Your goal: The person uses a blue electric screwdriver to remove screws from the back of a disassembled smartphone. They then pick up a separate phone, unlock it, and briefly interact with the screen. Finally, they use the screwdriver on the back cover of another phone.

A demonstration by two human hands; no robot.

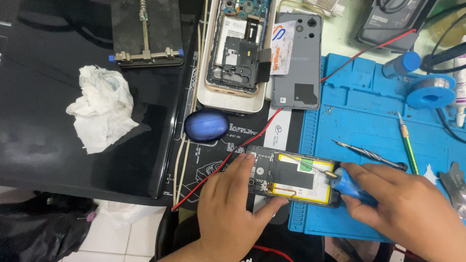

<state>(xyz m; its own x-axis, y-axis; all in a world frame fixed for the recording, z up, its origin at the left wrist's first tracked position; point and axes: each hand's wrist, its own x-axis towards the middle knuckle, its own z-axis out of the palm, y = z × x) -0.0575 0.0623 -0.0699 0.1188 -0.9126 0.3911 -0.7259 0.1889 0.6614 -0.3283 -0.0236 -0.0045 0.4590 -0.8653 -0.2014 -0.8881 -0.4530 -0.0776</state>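
Hands work over an opened phone (291, 177) that lies with its back cover off at the near edge of the tabletop (39, 145), half on a black printed mat (218, 155) and half on a blue work mat (359, 116). The left hand (230, 204) rests flat over the phone's left end, its fingers (242, 167) spread along the upper edge and the thumb pressed against the lower edge, pinning the phone rather than gripping it. The right hand (412, 206) is closed around the blue handle of a soldering iron (347, 187), whose thin metal tip reaches left across the yellow-bordered battery (301, 187) to the phone's upper middle. A red wire (242, 145) runs from the top right, passes just beside the phone's upper left corner and ends at the tabletop's near edge. Beyond the phone sits a glossy blue oval case (206, 125). Farther back, a second dismantled phone (238, 43) lies in a white tray (206, 94), with a grey back cover (297, 63) next to it. A crumpled white tissue (103, 106) lies on the dark left part of the tabletop, below a metal board clamp (145, 54). On the blue mat, above the right hand, lie a dark screwdriver (371, 155), a green-handled tool (408, 150) and a blue spool of solder (431, 90).
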